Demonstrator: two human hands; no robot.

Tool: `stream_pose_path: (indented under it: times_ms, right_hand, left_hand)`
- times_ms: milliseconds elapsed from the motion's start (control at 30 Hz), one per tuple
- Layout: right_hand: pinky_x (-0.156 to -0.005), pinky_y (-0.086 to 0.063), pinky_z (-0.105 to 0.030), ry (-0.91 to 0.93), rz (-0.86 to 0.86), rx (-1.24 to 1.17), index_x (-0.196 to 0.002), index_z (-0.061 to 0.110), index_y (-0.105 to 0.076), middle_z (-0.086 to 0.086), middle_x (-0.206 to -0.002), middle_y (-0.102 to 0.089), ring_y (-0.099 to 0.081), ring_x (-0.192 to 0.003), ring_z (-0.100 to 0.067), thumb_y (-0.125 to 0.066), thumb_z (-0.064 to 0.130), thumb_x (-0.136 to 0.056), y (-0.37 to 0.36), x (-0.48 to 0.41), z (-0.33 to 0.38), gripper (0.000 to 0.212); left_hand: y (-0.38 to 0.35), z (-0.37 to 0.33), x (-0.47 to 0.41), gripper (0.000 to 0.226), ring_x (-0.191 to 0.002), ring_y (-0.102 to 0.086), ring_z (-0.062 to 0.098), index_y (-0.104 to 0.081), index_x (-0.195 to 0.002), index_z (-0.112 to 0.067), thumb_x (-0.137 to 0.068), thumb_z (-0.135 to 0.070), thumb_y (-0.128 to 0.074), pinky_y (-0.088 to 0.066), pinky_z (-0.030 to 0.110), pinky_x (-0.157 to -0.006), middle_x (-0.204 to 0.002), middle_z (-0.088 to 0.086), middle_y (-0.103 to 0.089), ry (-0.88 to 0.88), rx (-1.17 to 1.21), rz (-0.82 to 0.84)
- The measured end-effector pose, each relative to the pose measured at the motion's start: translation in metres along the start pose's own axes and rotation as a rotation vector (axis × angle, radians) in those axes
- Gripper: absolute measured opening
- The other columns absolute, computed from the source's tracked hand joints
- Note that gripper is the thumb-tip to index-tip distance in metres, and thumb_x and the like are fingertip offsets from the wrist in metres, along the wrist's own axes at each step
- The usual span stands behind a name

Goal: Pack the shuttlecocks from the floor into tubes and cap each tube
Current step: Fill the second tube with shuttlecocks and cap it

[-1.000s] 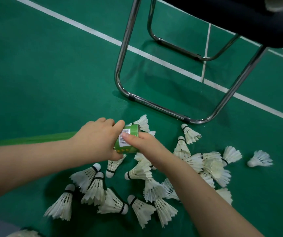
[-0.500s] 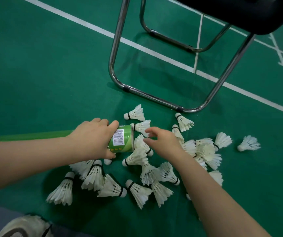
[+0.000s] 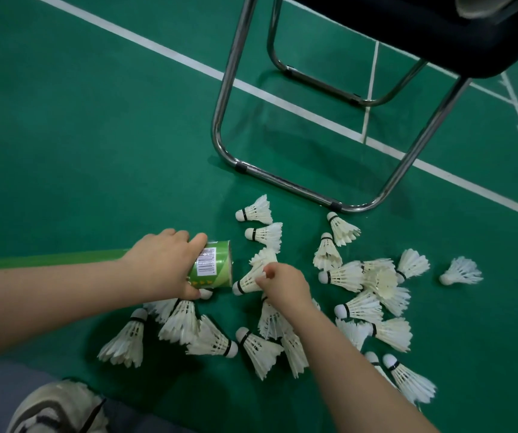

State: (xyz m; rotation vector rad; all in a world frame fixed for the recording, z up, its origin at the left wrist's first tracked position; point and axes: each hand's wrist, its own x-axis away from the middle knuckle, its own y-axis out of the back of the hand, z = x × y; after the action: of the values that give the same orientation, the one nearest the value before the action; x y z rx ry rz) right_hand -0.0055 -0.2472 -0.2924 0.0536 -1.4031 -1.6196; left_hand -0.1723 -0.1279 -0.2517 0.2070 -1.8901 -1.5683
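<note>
Having left the tube's mouth, the right hand (image 3: 284,284) now pinches a white feather shuttlecock (image 3: 249,279) at lower centre, beside the long green cardboard tube (image 3: 212,267) gripped by the left hand (image 3: 165,265); next, cork-first insertion.

Right hand (image 3: 284,284) now off tube (image 3: 215,268), pinching a shuttlecock (image 3: 250,279).

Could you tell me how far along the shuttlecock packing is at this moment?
Nothing visibly finished: no capped tube shows. In hand: the left hand holds the green tube, open end toward the pile, while the right hand pinches one shuttlecock beside it. Left: some twenty loose shuttlecocks, then capping.
</note>
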Motion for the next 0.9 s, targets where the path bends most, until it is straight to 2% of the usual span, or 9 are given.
stream_pose_path:
  times_ms: [67,167,267,333,433,533,633,767,900]
  right_hand:
    - [-0.072,-0.043,-0.035,0.007,-0.036,-0.092,-0.080,0.012,-0.059,-0.007,-0.079,-0.059,-0.052,-0.075,-0.022,-0.052,0.024,-0.087,0.007,-0.003,0.000,0.015]
    - [-0.074,-0.047,-0.037,0.014,-0.064,-0.342,-0.090,0.007,-0.063,-0.006,-0.084,-0.063,-0.054,-0.076,-0.020,-0.054,0.025,-0.089,0.022,0.000,0.005,0.020]
    - [-0.062,-0.038,-0.029,0.025,-0.088,-0.596,-0.071,0.020,-0.061,0.004,-0.069,-0.057,-0.046,-0.064,-0.013,-0.053,0.023,-0.092,0.036,0.012,0.008,0.023]
    - [-0.061,-0.037,-0.028,0.051,-0.117,-0.669,-0.070,0.020,-0.063,0.001,-0.070,-0.059,-0.047,-0.065,-0.013,-0.052,0.021,-0.092,0.041,0.020,0.010,0.025]
    - [-0.078,-0.048,-0.037,0.143,-0.026,-0.641,-0.081,0.014,-0.068,-0.010,-0.085,-0.067,-0.057,-0.076,-0.024,-0.050,0.022,-0.092,0.043,0.026,0.015,0.023]
    - [-0.093,-0.044,-0.033,0.257,0.199,-0.524,-0.090,0.023,-0.070,0.003,-0.098,-0.070,-0.062,-0.099,-0.018,-0.047,0.021,-0.095,0.045,0.029,0.025,0.023]
    - [-0.092,-0.042,-0.019,0.312,0.366,-0.576,-0.095,0.030,-0.068,0.014,-0.102,-0.069,-0.061,-0.103,-0.004,-0.048,0.013,-0.094,0.053,0.028,0.031,0.027]
    - [-0.078,-0.042,-0.004,0.359,0.417,-0.624,-0.090,0.031,-0.067,0.021,-0.094,-0.068,-0.060,-0.090,0.010,-0.048,0.004,-0.093,0.060,0.024,0.034,0.032]
    - [-0.093,-0.044,-0.023,0.382,0.329,-0.644,-0.096,0.027,-0.068,0.011,-0.102,-0.070,-0.062,-0.101,-0.004,-0.047,0.007,-0.094,0.051,0.017,0.037,0.030]
  left_hand:
    - [-0.003,0.002,-0.002,0.067,-0.086,-0.045,0.016,-0.035,-0.111,-0.024,-0.067,-0.066,-0.061,-0.047,0.029,-0.071,-0.096,-0.002,-0.049,0.010,0.013,0.008]
    - [-0.005,0.004,-0.005,0.067,-0.085,-0.044,0.016,-0.034,-0.111,-0.024,-0.067,-0.066,-0.061,-0.046,0.029,-0.070,-0.090,-0.003,-0.043,0.008,0.015,0.012]
    - [-0.006,0.005,-0.008,0.066,-0.085,-0.044,0.016,-0.034,-0.111,-0.024,-0.067,-0.065,-0.061,-0.045,0.028,-0.070,-0.093,-0.003,-0.046,-0.003,0.017,0.016]
    - [-0.007,0.007,-0.009,0.067,-0.086,-0.045,0.016,-0.034,-0.112,-0.024,-0.067,-0.065,-0.062,-0.046,0.029,-0.071,-0.097,-0.002,-0.048,-0.011,0.024,0.022]
    - [-0.007,0.007,-0.009,0.069,-0.087,-0.046,0.016,-0.035,-0.112,-0.023,-0.066,-0.068,-0.060,-0.046,0.029,-0.072,-0.098,-0.002,-0.049,-0.017,0.038,0.017]
    - [-0.006,0.006,-0.008,0.070,-0.088,-0.046,0.016,-0.035,-0.111,-0.024,-0.065,-0.070,-0.058,-0.047,0.029,-0.073,-0.096,-0.003,-0.048,-0.029,0.049,0.006]
    - [-0.005,0.008,-0.008,0.070,-0.089,-0.047,0.015,-0.035,-0.112,-0.025,-0.065,-0.071,-0.058,-0.048,0.030,-0.075,-0.098,-0.003,-0.049,-0.037,0.049,-0.003]
    - [0.000,0.012,-0.011,0.068,-0.089,-0.048,0.015,-0.036,-0.113,-0.025,-0.065,-0.066,-0.062,-0.049,0.030,-0.076,-0.098,-0.004,-0.051,-0.032,0.077,-0.042]
    - [0.009,0.011,-0.014,0.063,-0.085,-0.047,0.015,-0.037,-0.106,-0.025,-0.065,-0.065,-0.063,-0.047,0.030,-0.072,-0.093,-0.004,-0.050,-0.015,0.129,-0.089]
